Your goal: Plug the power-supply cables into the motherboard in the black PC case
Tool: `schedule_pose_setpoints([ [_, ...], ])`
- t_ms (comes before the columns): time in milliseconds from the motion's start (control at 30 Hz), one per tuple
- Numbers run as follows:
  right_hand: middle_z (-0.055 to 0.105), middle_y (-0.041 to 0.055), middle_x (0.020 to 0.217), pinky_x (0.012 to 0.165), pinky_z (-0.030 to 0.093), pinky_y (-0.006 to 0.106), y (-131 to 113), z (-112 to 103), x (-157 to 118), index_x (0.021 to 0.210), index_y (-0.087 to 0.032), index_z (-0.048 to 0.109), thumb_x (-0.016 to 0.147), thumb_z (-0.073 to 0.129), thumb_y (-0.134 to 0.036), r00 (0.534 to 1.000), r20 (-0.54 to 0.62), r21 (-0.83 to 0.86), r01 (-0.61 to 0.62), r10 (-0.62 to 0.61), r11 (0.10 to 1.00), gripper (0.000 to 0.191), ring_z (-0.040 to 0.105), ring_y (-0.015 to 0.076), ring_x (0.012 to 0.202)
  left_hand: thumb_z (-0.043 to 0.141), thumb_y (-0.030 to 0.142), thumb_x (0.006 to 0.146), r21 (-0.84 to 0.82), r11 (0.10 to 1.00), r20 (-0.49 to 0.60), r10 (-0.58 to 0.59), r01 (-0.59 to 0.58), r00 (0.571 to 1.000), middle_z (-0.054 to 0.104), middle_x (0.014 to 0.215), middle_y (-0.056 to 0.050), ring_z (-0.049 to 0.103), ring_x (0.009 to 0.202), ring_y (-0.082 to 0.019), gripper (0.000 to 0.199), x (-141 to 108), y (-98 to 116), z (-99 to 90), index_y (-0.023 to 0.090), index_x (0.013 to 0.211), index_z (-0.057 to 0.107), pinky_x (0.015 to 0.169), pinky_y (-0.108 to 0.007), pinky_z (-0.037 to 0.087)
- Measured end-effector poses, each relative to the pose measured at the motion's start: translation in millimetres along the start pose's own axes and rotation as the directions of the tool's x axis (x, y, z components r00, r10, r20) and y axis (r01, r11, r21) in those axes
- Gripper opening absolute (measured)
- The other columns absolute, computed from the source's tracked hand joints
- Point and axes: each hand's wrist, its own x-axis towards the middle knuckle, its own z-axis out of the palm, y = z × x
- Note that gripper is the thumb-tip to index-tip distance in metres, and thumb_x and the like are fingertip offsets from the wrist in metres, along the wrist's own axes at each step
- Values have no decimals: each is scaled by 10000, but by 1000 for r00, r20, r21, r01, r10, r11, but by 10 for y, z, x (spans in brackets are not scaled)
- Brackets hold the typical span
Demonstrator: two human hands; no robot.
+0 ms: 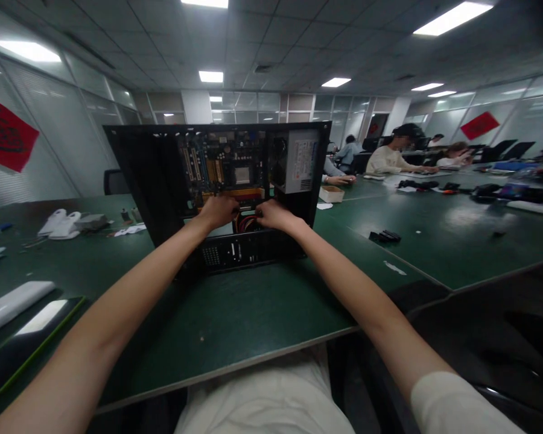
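Observation:
An open black computer case (pixel 140 175) stands on the green table in front of me, its inside facing me. Within it are a motherboard (pixel 217 141) with a square pale processor area (pixel 242 175) and a silver power supply (pixel 300 158) at the upper right. My left hand (pixel 219 211) reaches in below the board's slots, fingers curled. Close beside it, my right hand (pixel 277 215) is also bent inward with its fingers closed. Red and dark cables (pixel 247 225) lie between and below the hands. Whatever the fingertips grip is too small and dark to make out.
On the left are white gloves (pixel 66 224), a grey block (pixel 92 222) and a dark tablet with a green edge (pixel 31 340). To the right lie black parts (pixel 384 236) and a small open box (pixel 331 193). A person in a cap (pixel 391 158) sits farther off.

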Motion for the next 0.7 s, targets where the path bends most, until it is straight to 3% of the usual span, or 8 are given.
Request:
schedule_pose_setpoints([
  [233, 744, 169, 1233, 930, 501, 318, -22, -9, 22, 1197, -118, 762, 997, 598, -216, 993, -54, -121, 98, -105, 988, 277, 692, 291, 1185, 580, 302, 972, -22, 999, -23, -46, 45, 999, 736, 1268, -189, 696, 1167, -357, 352, -23, 45, -25, 143, 1220, 774, 914, -412, 547],
  [467, 663, 174, 1270, 877, 494, 320, -36, 3, 189, 1208, -99, 714, 1086, 450, -203, 955, -84, -228, 260, -285, 938, 309, 702, 255, 1087, 495, 245, 1004, -46, 996, 25, -70, 71, 997, 742, 1231, -224, 702, 1152, -379, 358, -31, 110, -50, 116, 1135, 802, 940, -452, 543],
  [700, 659, 199, 1294, 938, 500, 330, -20, 46, 339, 1243, -65, 671, 1080, 428, -149, 957, -69, -230, 259, -282, 938, 304, 684, 275, 1165, 497, 235, 1007, -39, 995, 32, -91, 92, 995, 750, 1215, -230, 701, 1153, -386, 365, -12, 111, -12, 109, 1180, 793, 950, -473, 545],
])
